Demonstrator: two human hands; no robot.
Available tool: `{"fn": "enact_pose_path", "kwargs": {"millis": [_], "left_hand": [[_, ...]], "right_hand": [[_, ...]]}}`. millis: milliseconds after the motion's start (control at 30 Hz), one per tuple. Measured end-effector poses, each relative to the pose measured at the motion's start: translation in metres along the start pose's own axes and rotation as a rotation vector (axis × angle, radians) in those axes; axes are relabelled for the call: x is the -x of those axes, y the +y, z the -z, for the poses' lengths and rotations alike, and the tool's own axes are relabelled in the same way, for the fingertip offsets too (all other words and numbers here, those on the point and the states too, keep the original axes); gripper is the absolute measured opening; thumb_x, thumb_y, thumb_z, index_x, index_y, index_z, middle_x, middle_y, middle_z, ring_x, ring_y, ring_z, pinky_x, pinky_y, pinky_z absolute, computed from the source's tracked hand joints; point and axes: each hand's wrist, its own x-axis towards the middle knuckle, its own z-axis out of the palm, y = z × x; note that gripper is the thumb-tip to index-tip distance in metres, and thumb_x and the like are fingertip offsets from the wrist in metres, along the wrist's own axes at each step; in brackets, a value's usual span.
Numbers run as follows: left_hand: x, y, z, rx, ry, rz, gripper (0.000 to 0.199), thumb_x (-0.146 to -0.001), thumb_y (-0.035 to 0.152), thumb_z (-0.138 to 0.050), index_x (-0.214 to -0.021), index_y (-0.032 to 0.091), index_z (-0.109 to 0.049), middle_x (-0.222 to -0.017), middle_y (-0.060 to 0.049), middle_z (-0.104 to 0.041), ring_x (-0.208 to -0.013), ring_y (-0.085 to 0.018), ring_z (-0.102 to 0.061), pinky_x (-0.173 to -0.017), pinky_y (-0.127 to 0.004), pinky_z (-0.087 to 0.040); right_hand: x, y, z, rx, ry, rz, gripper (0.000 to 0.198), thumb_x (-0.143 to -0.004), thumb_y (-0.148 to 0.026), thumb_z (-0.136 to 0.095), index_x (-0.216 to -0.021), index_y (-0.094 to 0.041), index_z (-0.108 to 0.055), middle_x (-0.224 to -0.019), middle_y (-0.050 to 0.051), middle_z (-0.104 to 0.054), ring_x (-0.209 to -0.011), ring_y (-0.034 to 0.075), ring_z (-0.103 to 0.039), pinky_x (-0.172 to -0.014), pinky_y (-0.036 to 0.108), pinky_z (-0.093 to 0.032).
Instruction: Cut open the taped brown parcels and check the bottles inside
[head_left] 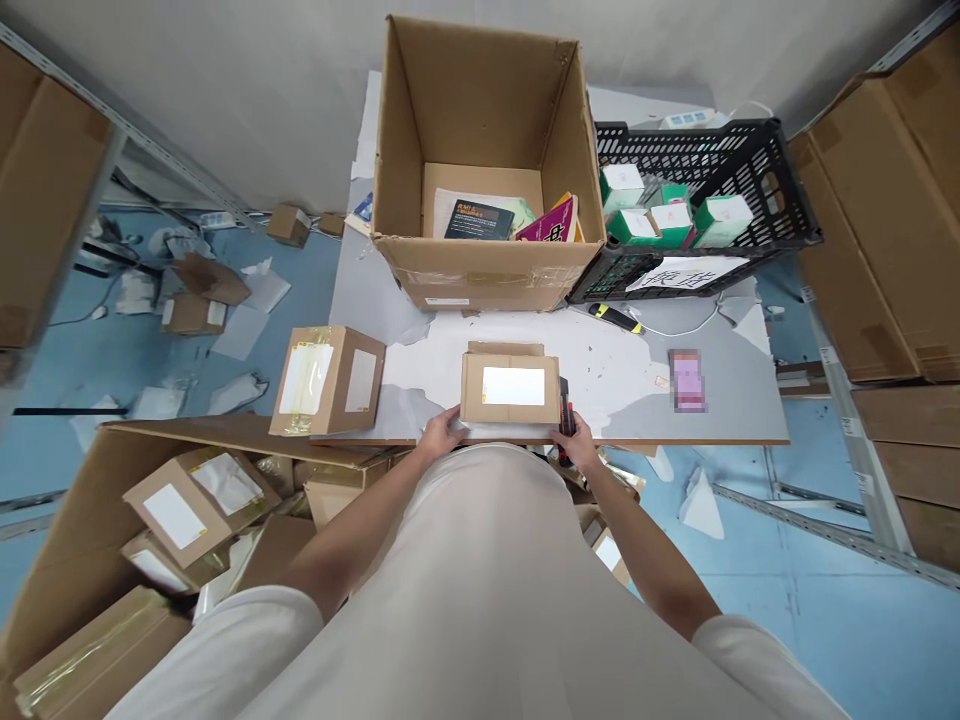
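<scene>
At the near left, below the table edge, an open carton of parcels (180,510) sits on the floor; above it a taped parcel (328,380) rests on the left end of the table (637,400), overhanging the edge somewhat, so a nudge from the elbow could tip it off. Centre near: small cardboard box (510,388) with a white label, top flap slightly raised at its far side, set right at the near edge. Left hand (442,432) lies against its near-left corner, fingers curled on the box. Right hand (576,438) at the near-right corner grips a red-and-black utility knife (564,418); blade not discernible. Risk as judged: the knife is close to both the box wall and the other hand, so a slip could nick fingers or contents. Farther off, a large open carton (480,170) with books; right of it a black crate (705,200).
</scene>
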Motion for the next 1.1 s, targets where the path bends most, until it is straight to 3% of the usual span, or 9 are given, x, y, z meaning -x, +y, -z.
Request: {"fn": "enact_pose_path", "kwargs": {"millis": [100,200,500,633,767,867,967,1033,1100], "left_hand": [[-0.003,0.007,-0.007,0.256,-0.016,0.049,0.065,-0.065,0.047,-0.069,-0.119,0.011,-0.059,-0.120,-0.013,-0.065,-0.111,-0.026,-0.061,-0.100,-0.041,-0.046],[-0.003,0.019,-0.005,0.356,0.011,0.094,0.065,-0.061,0.056,-0.072,-0.109,0.012,-0.064,-0.108,-0.012,-0.069,-0.103,-0.027,-0.064,-0.094,-0.042,-0.049],[-0.006,0.064,0.017,0.020,0.258,0.036,0.046,-0.079,0.057,-0.053,-0.087,0.014,-0.069,-0.073,-0.005,-0.068,-0.070,-0.017,-0.062,-0.069,-0.029,-0.050],[-0.020,0.079,0.014,-0.096,0.330,-0.025,0.049,-0.078,0.054,-0.057,-0.101,0.013,-0.067,-0.089,-0.009,-0.069,-0.079,-0.019,-0.063,-0.075,-0.033,-0.051],[-0.023,0.087,0.005,-0.376,0.404,-0.354,0.057,-0.076,0.043,-0.068,-0.124,0.015,-0.056,-0.125,-0.016,-0.058,-0.115,-0.028,-0.055,-0.096,-0.043,-0.046],[-0.025,0.087,-0.003,-0.597,0.281,-0.628,0.034,-0.088,0.029,-0.054,-0.121,0.021,-0.058,-0.129,-0.013,-0.058,-0.126,-0.027,-0.048,-0.105,-0.047,-0.038],[-0.032,0.081,-0.007,-0.680,0.199,-0.726,0.033,-0.093,0.017,-0.041,-0.120,0.020,-0.059,-0.127,-0.010,-0.061,-0.125,-0.023,-0.050,-0.104,-0.045,-0.041],[-0.036,0.076,-0.008,-0.692,0.204,-0.737,0.035,-0.093,0.013,-0.037,-0.120,0.019,-0.059,-0.126,-0.010,-0.062,-0.124,-0.022,-0.051,-0.103,-0.044,-0.042],[-0.039,0.073,-0.008,-0.690,0.210,-0.752,0.036,-0.093,0.012,-0.036,-0.120,0.019,-0.059,-0.126,-0.010,-0.062,-0.124,-0.022,-0.052,-0.103,-0.045,-0.043]], "right_hand": [[-0.005,-0.001,-0.008,-0.025,0.033,-0.013,0.041,-0.058,-0.037,-0.072,-0.088,-0.020,-0.050,-0.055,-0.009,-0.051,-0.046,0.011,-0.046,-0.047,0.026,-0.043],[-0.010,-0.010,-0.008,-0.032,0.069,0.014,0.044,-0.056,-0.041,-0.075,-0.087,-0.019,-0.051,-0.053,-0.009,-0.050,-0.045,0.010,-0.046,-0.045,0.025,-0.041],[-0.018,-0.070,0.000,0.167,0.197,0.112,0.041,-0.064,-0.056,-0.070,-0.074,-0.019,-0.054,-0.051,-0.006,-0.051,-0.046,0.012,-0.049,-0.048,0.024,-0.041],[-0.039,-0.086,-0.006,0.408,0.288,0.122,0.043,-0.070,-0.061,-0.061,-0.072,-0.019,-0.056,-0.055,-0.002,-0.057,-0.052,0.016,-0.056,-0.057,0.027,-0.044],[-0.060,-0.099,-0.009,0.716,0.353,0.162,0.042,-0.080,-0.060,-0.050,-0.084,-0.019,-0.060,-0.070,0.006,-0.066,-0.070,0.022,-0.061,-0.066,0.031,-0.044],[-0.060,-0.111,-0.005,0.867,0.297,0.178,0.044,-0.085,-0.057,-0.045,-0.098,-0.018,-0.061,-0.082,0.010,-0.068,-0.080,0.025,-0.062,-0.070,0.033,-0.045],[-0.050,-0.130,-0.002,0.998,0.190,0.334,0.043,-0.091,-0.046,-0.038,-0.119,-0.016,-0.054,-0.109,0.014,-0.065,-0.098,0.027,-0.060,-0.076,0.036,-0.046],[-0.044,-0.146,-0.005,1.099,-0.030,0.498,0.044,-0.094,-0.036,-0.035,-0.133,-0.018,-0.044,-0.125,0.013,-0.057,-0.108,0.026,-0.056,-0.082,0.035,-0.046],[-0.042,-0.163,-0.015,1.243,-0.321,0.616,0.050,-0.095,-0.029,-0.033,-0.144,-0.025,-0.032,-0.128,0.011,-0.055,-0.109,0.024,-0.057,-0.084,0.033,-0.045]]}}
